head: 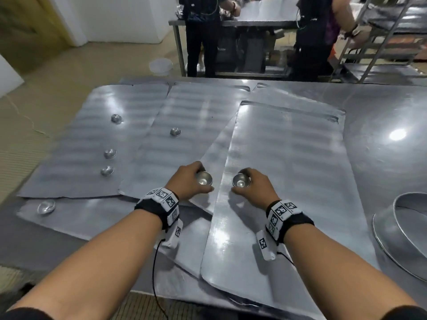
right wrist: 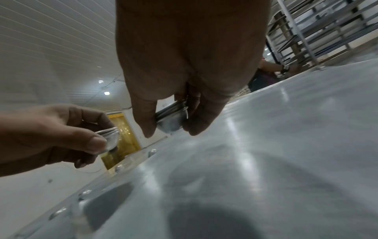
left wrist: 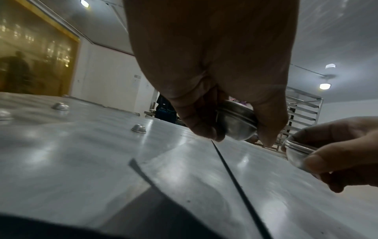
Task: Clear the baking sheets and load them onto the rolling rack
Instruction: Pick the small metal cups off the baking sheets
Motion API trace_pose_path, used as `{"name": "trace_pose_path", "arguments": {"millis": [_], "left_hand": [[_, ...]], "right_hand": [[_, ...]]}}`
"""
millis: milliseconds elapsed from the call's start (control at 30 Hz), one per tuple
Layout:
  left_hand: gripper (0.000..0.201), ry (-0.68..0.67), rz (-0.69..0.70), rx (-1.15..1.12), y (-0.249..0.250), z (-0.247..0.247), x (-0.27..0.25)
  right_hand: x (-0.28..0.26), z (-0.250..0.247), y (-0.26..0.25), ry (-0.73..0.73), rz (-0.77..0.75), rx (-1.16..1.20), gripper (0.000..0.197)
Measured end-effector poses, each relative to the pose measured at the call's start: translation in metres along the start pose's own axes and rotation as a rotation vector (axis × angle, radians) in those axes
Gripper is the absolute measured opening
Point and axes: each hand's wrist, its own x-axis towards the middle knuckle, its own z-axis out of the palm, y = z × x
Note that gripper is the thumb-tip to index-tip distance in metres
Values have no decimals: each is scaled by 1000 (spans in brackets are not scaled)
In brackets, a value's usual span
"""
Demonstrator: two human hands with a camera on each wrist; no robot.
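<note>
Several flat metal baking sheets (head: pixel 288 172) overlap on a steel table. My left hand (head: pixel 191 181) grips a small stack of nested metal tart cups (head: pixel 203 178) just above the sheets; the same stack (left wrist: pixel 235 122) shows between thumb and fingers in the left wrist view. My right hand (head: pixel 253 183) holds another stack of cups (head: pixel 240 180), also seen in the right wrist view as nested cups (right wrist: pixel 171 119). Several cups lie upside down on the left sheets, such as one (head: pixel 175 132) and another (head: pixel 110 153). The rolling rack (head: pixel 381 38) stands at the far right.
A large round metal pan (head: pixel 406 225) sits at the table's right edge. Two people stand at a second steel table (head: pixel 231 23) behind. A clear plastic tub (head: pixel 161 65) is on the floor. One more upturned cup (head: pixel 46 207) lies at the near left.
</note>
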Motion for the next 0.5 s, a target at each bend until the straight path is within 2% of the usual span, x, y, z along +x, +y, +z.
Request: {"name": "trace_pose_path", "arguments": {"millis": [200,500], "left_hand": [[55,49,-85,-24,-47,-32,-42],[57,228,-245,-90,-94,-61,-99]], "right_hand": [[0,45,-47,-92,-115,-6,50],[6,102,-102,-288,-289,-50,44]]}}
